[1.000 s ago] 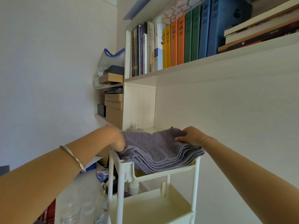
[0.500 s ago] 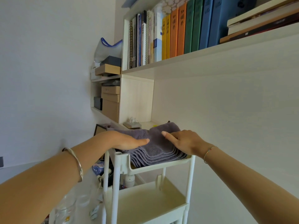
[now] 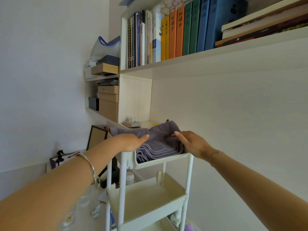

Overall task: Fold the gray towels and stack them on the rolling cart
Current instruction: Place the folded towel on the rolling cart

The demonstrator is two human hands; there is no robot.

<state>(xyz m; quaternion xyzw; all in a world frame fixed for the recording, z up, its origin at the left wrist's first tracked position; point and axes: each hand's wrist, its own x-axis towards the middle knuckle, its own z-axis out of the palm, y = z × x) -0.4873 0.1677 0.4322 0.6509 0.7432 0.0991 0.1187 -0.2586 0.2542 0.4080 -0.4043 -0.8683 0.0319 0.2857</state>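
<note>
Both hands slid inward: left hand (image 3: 133, 141) and right hand (image 3: 190, 143) lie flat, fingers straight, pressing the towels (image 3: 160, 144) on the cart (image 3: 160, 161) top tray, likely to settle the stack.

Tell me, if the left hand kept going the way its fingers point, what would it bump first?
Probably the right hand. The left hand lies flat on the stack of gray towels, fingers aimed across it toward the right hand's fingertips, with only towel between them.
</note>
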